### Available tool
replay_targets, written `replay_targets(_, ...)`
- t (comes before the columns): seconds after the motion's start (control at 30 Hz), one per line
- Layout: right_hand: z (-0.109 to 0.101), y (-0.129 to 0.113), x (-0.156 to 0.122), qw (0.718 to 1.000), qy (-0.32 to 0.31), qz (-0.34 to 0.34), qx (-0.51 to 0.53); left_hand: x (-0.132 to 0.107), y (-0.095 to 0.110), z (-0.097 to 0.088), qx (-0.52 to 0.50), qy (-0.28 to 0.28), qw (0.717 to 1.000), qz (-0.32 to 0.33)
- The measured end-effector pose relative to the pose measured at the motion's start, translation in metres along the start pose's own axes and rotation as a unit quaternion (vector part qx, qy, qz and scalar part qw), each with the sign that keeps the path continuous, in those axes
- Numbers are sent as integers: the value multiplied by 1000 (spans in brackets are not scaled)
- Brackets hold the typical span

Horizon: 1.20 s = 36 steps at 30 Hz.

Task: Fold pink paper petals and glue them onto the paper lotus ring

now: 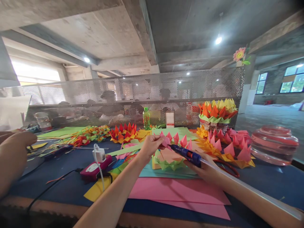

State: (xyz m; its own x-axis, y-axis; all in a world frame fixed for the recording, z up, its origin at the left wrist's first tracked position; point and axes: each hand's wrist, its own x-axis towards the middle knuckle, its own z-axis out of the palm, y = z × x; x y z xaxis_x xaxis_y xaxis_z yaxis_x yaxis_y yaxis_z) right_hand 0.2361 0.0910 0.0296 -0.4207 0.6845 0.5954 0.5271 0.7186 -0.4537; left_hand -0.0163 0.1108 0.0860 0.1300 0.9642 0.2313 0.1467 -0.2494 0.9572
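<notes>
Between the fingertips of my left hand (pixel 154 144) is a small folded pink paper petal (pixel 166 141). My right hand (pixel 201 167) is wrapped round a blue hot glue gun (pixel 190 154), whose nozzle points at the petal from the right. A long clear glue stick (pixel 249 189) runs out of its back end along my right forearm. Just below both hands sits a paper flower piece with green folded points (pixel 169 165) and several pink petals (pixel 183 141) standing upright behind. Sheets of pink paper (pixel 175 191) lie in front of it.
A person's hand (pixel 19 139) reaches in at left. A purple power strip (pixel 96 167) with a white charger (pixel 99 154) and cables lies left of my arm. Finished paper flowers (pixel 217 115) and a water-filled jar (pixel 274 145) stand at right. A perforated metal panel (pixel 133 91) borders the table's back.
</notes>
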Motion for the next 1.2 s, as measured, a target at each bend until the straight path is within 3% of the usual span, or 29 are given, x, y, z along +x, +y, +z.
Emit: replay_targets(1.2, -1, 2, 0, 1000, 6, -1, -1, 0, 3, -12, -21, 28, 999, 24)
